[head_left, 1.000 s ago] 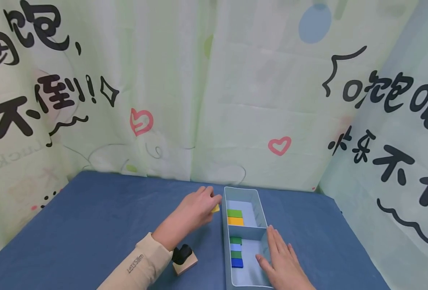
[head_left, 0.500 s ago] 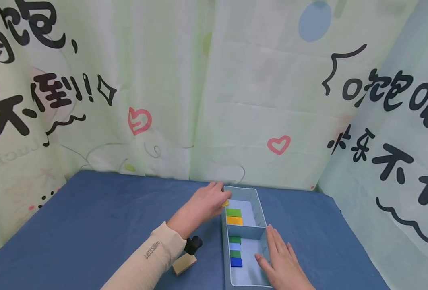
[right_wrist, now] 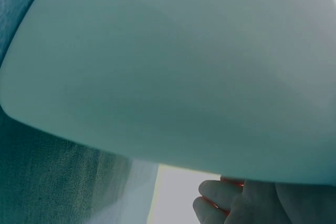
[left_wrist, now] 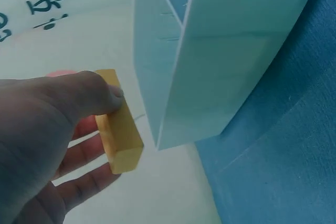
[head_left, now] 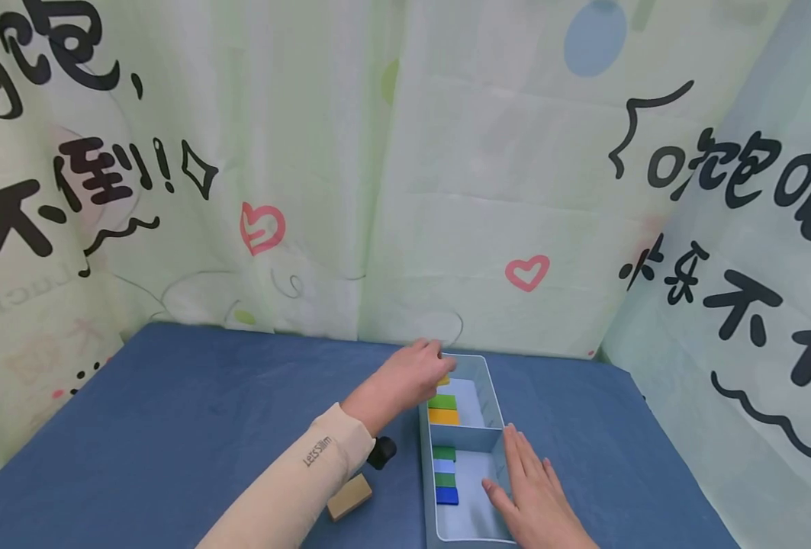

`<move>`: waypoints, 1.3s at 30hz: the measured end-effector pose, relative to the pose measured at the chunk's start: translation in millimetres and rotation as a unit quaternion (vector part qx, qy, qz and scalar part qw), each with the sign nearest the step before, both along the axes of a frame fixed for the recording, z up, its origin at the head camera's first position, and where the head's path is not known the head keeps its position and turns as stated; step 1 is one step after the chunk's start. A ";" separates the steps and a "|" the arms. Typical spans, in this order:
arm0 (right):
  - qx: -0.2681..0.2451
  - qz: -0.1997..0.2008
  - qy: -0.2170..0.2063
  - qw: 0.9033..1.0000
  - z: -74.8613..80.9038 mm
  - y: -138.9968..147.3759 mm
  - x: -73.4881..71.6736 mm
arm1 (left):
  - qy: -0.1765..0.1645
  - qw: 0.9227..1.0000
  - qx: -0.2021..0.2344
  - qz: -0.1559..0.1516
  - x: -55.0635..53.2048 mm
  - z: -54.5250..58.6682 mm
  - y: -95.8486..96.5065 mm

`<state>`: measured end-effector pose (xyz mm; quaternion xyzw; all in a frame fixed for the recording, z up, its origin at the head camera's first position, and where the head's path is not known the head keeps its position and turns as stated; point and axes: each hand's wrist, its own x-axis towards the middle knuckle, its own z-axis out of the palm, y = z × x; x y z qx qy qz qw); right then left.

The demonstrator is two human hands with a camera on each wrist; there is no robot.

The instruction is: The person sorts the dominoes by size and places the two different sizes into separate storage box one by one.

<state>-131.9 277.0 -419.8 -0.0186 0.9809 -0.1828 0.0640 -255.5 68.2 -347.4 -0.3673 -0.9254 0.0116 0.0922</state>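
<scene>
My left hand (head_left: 408, 381) is over the left rim of a pale blue two-part box (head_left: 470, 515), at its far compartment. Between thumb and fingers it pinches a yellow rectangular block (left_wrist: 123, 135); in the left wrist view the block is above the box's rim level, beside the outer wall. A light green block (head_left: 442, 402) and an orange block (head_left: 444, 417) lie side by side in that far compartment. My right hand (head_left: 535, 492) rests with straight fingers along the right wall of the near compartment. In the right wrist view the box wall hides much of it.
Down the near compartment's left side runs a row: dark green block (head_left: 444, 453), light blue block (head_left: 444, 466), green block (head_left: 445, 479), dark blue block (head_left: 447, 496). A plain wooden block (head_left: 350, 497) lies on the blue cloth (head_left: 206, 427) left of the box. Printed curtains (head_left: 323, 152) surround the table.
The left hand has moved right with the yellow block, from beside the box to over its far compartment's left edge. More of the wooden block shows. The right hand stays put.
</scene>
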 end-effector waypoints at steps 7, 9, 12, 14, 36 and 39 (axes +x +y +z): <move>-0.004 -0.004 -0.011 1.000 0.7 0.2 -0.6 | 0.014 1.000 -0.007 -0.005 -9.4 -11.1 12.4; -0.008 -0.003 -0.010 1.000 0.7 0.3 -0.2 | 0.018 1.000 -0.010 -0.006 -11.2 -16.0 16.7; -0.011 -0.002 -0.008 1.000 1.0 0.2 0.4 | 0.019 1.000 -0.018 -0.010 -11.9 -22.7 23.3; -0.015 -0.001 -0.007 1.000 1.3 0.2 1.1 | 0.017 1.000 -0.022 -0.012 -12.2 -25.6 27.3; -0.012 -0.006 -0.008 1.000 1.5 -0.8 0.9 | -0.024 0.998 0.014 0.056 -25.2 -58.2 50.6; -0.010 -0.003 -0.002 1.000 1.3 0.0 0.9 | -0.007 0.998 -0.003 0.067 -24.7 -59.2 52.8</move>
